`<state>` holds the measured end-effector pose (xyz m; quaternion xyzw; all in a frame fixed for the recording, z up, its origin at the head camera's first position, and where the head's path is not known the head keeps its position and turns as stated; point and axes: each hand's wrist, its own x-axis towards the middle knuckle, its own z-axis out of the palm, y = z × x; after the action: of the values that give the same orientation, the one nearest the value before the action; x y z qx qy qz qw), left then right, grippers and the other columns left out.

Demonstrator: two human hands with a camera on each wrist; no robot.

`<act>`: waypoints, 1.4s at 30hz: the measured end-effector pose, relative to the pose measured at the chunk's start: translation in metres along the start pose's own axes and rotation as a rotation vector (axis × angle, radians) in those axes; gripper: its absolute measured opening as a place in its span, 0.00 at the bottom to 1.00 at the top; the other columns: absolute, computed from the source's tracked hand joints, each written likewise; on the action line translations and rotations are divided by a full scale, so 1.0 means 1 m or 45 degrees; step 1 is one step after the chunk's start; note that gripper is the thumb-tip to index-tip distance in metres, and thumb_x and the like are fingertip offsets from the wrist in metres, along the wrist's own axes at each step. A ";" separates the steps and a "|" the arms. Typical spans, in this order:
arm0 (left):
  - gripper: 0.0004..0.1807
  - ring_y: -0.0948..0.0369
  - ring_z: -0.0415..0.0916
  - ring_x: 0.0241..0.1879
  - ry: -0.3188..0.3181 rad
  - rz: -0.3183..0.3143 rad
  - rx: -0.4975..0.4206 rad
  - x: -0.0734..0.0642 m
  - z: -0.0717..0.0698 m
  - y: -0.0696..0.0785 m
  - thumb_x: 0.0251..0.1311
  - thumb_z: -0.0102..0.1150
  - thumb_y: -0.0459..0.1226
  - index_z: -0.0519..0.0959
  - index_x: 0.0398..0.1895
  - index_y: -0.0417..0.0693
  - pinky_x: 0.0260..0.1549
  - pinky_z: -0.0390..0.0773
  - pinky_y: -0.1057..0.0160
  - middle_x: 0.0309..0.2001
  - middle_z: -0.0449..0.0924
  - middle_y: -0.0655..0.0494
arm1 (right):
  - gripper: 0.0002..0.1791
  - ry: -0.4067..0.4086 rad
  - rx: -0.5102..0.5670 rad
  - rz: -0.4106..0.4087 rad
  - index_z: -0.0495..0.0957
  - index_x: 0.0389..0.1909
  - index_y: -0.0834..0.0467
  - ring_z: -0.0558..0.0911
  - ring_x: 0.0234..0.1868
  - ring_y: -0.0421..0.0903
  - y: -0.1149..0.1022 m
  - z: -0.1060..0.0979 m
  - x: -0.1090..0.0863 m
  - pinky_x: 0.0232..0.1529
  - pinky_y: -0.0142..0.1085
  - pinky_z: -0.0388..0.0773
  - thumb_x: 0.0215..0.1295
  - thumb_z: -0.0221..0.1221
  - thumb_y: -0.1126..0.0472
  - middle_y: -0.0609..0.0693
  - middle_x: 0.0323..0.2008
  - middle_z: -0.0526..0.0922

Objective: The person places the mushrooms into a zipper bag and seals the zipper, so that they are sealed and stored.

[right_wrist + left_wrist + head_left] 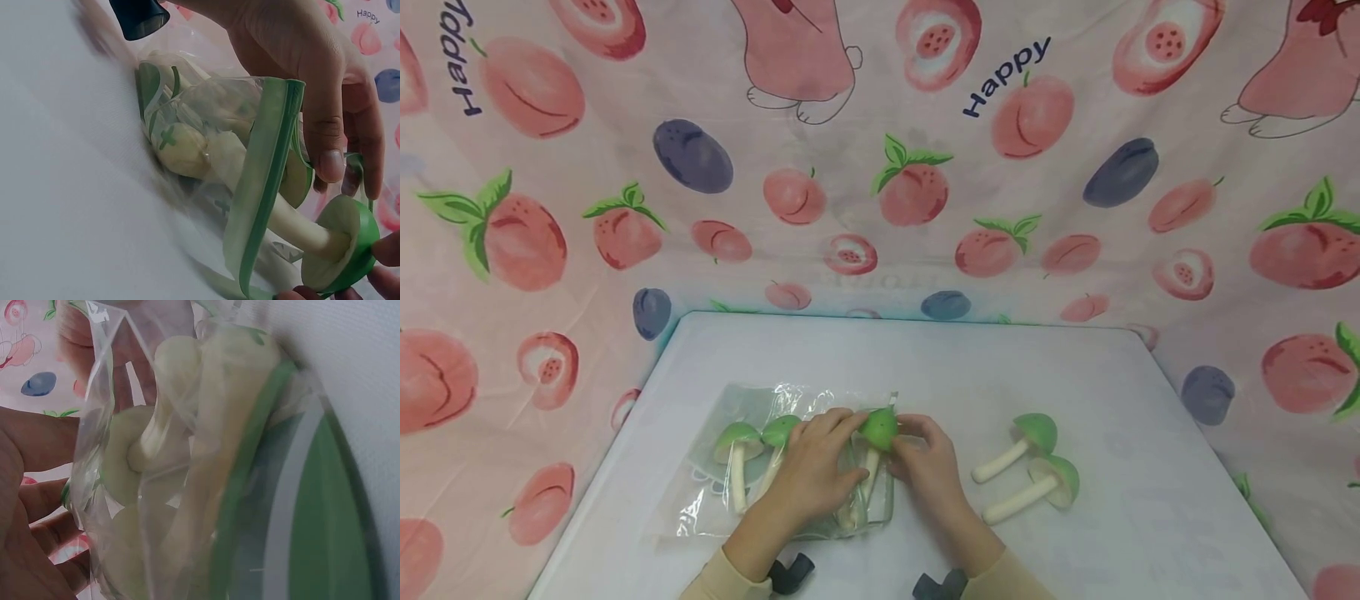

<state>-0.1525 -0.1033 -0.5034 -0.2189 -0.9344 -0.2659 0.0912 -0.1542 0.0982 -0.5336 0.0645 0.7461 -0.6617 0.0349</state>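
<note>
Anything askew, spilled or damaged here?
Nothing stands out: no visible spill or damage. The right hand pinches a mushroom at the bag's open mouth; two more mushrooms lie loose on the table.

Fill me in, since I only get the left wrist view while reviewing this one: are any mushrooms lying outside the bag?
Observer: Yes. The head view shows two mushrooms lying on the table, to the right of the bag.
Operator: And what does the right hand have hold of?
Observer: In the right wrist view, the right hand grips the green cap of another mushroom at the bag's mouth.
</note>
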 end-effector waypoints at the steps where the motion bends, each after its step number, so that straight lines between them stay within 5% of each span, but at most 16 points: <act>1: 0.44 0.49 0.79 0.65 0.000 0.001 0.001 0.000 0.000 0.000 0.50 0.85 0.45 0.77 0.73 0.53 0.66 0.73 0.41 0.66 0.80 0.55 | 0.22 -0.002 0.005 -0.002 0.78 0.65 0.56 0.88 0.53 0.51 0.000 0.000 0.000 0.47 0.40 0.91 0.72 0.61 0.59 0.59 0.67 0.79; 25: 0.44 0.49 0.80 0.64 0.005 0.026 -0.006 0.000 -0.001 -0.002 0.48 0.86 0.44 0.79 0.72 0.54 0.63 0.74 0.42 0.65 0.81 0.55 | 0.29 0.049 0.145 0.036 0.73 0.67 0.63 0.89 0.54 0.52 0.006 0.001 0.004 0.52 0.41 0.90 0.68 0.69 0.59 0.64 0.62 0.79; 42: 0.43 0.49 0.80 0.65 0.012 0.014 0.017 0.000 0.000 0.000 0.49 0.85 0.45 0.79 0.71 0.55 0.63 0.75 0.42 0.66 0.81 0.55 | 0.26 0.005 0.171 0.035 0.71 0.68 0.64 0.87 0.60 0.56 0.008 0.004 0.003 0.57 0.42 0.88 0.72 0.62 0.65 0.65 0.64 0.81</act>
<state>-0.1524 -0.1031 -0.5037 -0.2223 -0.9345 -0.2599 0.0985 -0.1558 0.0957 -0.5421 0.0782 0.6992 -0.7096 0.0380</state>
